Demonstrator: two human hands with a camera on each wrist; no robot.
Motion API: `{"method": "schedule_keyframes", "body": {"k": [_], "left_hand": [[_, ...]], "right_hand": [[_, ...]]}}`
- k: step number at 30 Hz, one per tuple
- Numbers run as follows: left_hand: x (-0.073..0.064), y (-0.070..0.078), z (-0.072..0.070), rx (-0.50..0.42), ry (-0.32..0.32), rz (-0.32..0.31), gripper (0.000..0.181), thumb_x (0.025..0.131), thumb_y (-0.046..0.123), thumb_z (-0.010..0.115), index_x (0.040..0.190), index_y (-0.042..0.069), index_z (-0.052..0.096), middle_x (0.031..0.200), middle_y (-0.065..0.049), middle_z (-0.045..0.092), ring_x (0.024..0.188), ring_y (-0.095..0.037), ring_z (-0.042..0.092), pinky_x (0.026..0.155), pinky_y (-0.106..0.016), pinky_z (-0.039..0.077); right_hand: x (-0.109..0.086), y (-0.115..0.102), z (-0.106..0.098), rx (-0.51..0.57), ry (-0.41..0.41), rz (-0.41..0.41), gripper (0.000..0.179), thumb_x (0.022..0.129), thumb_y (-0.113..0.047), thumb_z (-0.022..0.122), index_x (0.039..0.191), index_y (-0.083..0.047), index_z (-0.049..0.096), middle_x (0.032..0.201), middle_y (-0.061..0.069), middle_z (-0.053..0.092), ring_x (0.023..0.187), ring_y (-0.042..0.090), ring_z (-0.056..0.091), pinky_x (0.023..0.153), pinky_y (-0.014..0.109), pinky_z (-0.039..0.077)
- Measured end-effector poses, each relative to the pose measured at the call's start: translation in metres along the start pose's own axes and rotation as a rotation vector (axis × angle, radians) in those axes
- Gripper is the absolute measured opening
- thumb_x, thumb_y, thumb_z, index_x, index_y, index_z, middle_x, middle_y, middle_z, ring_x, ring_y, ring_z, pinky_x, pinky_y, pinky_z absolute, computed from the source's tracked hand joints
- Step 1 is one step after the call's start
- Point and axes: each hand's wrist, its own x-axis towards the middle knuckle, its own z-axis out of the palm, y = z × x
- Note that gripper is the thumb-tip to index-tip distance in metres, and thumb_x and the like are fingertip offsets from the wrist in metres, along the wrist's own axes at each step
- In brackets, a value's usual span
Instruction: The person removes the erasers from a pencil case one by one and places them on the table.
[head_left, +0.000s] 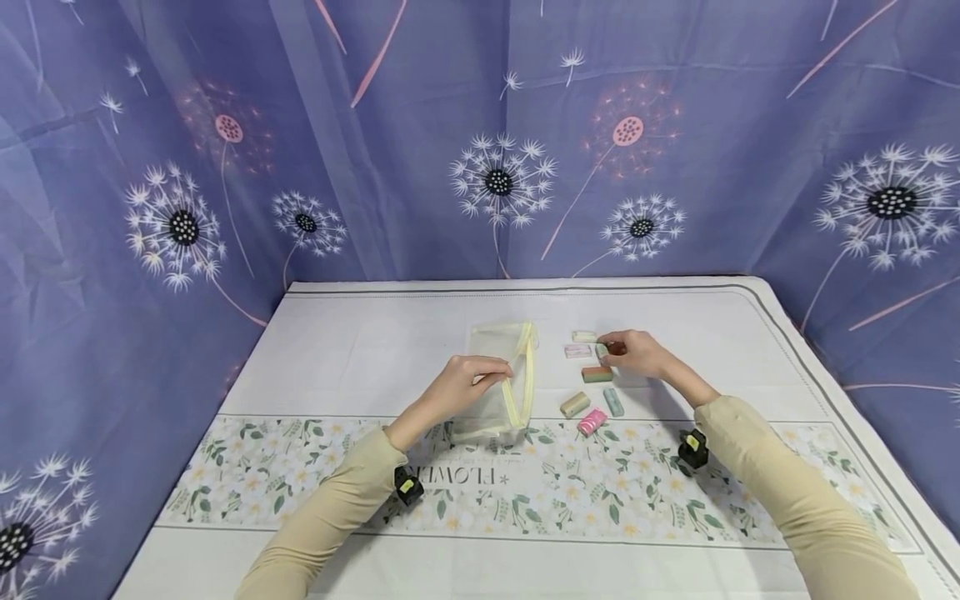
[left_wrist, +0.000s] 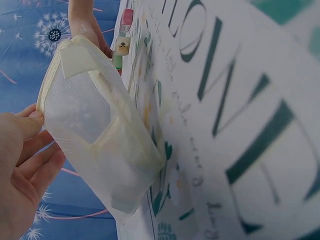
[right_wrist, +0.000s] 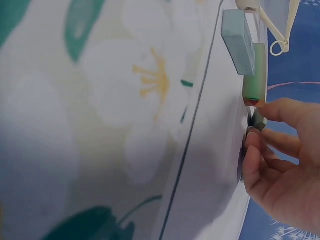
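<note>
A translucent mesh zip pouch (head_left: 480, 410) with pale yellow trim lies on the table, its mouth facing right and held apart. My left hand (head_left: 467, 380) pinches the pouch's upper rim between thumb and finger. A faint greyish shape (left_wrist: 125, 196) shows through the mesh at the bottom. To the right, my right hand (head_left: 636, 353) pinches a small green block (head_left: 602, 351) at the table surface. Near it lie a pale yellow block (head_left: 584, 337), a lilac one (head_left: 578, 352) and a red-and-green one (head_left: 597, 375).
Closer in lie a beige block (head_left: 575, 405), a blue-green block (head_left: 613, 402) and a pink block (head_left: 592, 422). A white tablecloth (head_left: 360, 350) with a printed flower band covers the table. Purple dandelion curtains (head_left: 420, 217) hang behind and at both sides.
</note>
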Motion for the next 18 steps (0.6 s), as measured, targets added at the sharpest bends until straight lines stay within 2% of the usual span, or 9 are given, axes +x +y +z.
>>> {"method": "schedule_keyframes", "body": {"k": [18], "left_hand": [[-0.0012,0.0,0.0018,0.001,0.005,0.005,0.018,0.089,0.014,0.057,0.102,0.011,0.069,0.105,-0.002,0.069,0.099,-0.012,0.065,0.083,-0.012,0.051]], "right_hand": [[0.0004,0.0016,0.0023,0.027,0.012,0.011,0.042,0.084,-0.014,0.063,0.121,0.004,0.054,0.083,0.01,0.064,0.064,0.014,0.051,0.058,0.026,0.04]]}}
